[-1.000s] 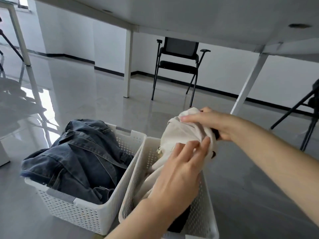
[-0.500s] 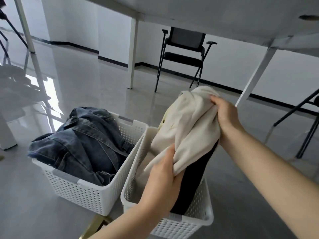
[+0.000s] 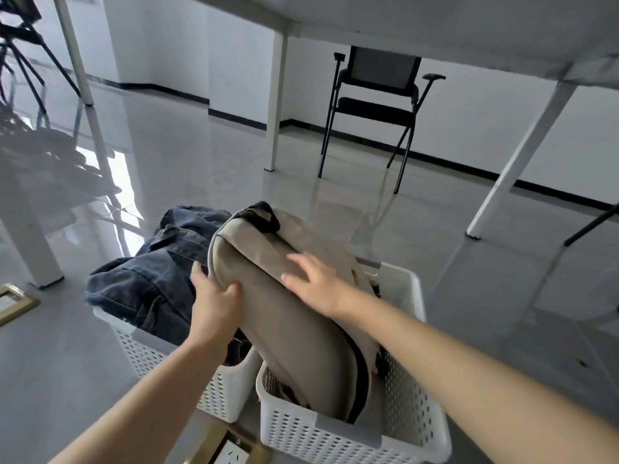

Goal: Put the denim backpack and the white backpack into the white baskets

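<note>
The white backpack, cream with black trim, stands tilted in the right white basket and sticks out well above its rim. My left hand grips its left edge near the top. My right hand lies flat on its upper face, fingers spread. The denim backpack fills the left white basket and bulges over its rim. The two baskets stand side by side on the floor.
The baskets sit on a glossy grey floor under a white table with white legs. A black chair stands behind. Brass floor sockets lie in front of and left of the baskets.
The white backpack has turned so its flat face is up and has gone deeper into the right basket. My right hand has shifted from gripping its top to lying flat on it.
</note>
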The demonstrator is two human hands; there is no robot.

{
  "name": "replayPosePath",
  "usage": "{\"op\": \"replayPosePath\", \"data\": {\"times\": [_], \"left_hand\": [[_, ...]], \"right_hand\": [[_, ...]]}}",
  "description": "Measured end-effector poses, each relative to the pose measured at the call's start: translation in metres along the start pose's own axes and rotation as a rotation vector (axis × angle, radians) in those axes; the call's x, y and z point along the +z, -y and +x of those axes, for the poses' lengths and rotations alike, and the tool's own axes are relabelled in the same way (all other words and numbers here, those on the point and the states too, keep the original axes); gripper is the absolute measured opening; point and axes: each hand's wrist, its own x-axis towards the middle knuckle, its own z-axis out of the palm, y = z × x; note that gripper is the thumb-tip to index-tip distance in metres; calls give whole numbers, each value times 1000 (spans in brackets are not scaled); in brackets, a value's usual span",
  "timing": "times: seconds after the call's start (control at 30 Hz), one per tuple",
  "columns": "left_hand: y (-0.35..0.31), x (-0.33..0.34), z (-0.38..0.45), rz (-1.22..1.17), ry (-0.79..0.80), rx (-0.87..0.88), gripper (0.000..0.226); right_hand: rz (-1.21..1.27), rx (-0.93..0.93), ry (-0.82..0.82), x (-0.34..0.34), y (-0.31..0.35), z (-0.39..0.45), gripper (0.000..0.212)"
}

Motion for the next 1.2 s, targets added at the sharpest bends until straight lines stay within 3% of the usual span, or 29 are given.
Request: {"op": "replayPosePath", "data": {"times": [0.07,0.17,0.23,0.27,0.33,0.47,0.53,0.63,0.77,0.87,1.0,1.2], "left_hand": [[0,-3,1,105,15,115,85],[10,-7,2,400,31,488,88],[24,-13,10,585,80,691,69],[28,-16,14,630,110,711,54],[30,-20,22,686,154,634,41],[37,-22,41,962,230,318,64],[47,-20,47,1108,298,229,64],[59,-17,58,1239,364,245,51],[53,-17,52,1150,326,354,40],[38,-18,25,1130,437,379,35],[5,-31,-17,1184,591,292,39],[-74,-67,-76,1200,657,165,43]], "right_hand": [[-144,20,55,23,-5,-6,66],[-157,36,10,44,-10,-23,66],[-256,36,-5,65,-5,-46,73],[-293,39,0,73,-2,-57,79],[-306,42,35,84,0,-67,84],[-310,28,41,85,-3,-61,85],[-360,18,26,85,-5,-56,85],[-431,6,19,83,-7,-55,90],[-469,20,75,75,-1,-58,87],[-485,70,158,62,10,-62,83],[-496,170,303,39,34,-82,81],[-425,238,326,-15,96,-136,80]]}}
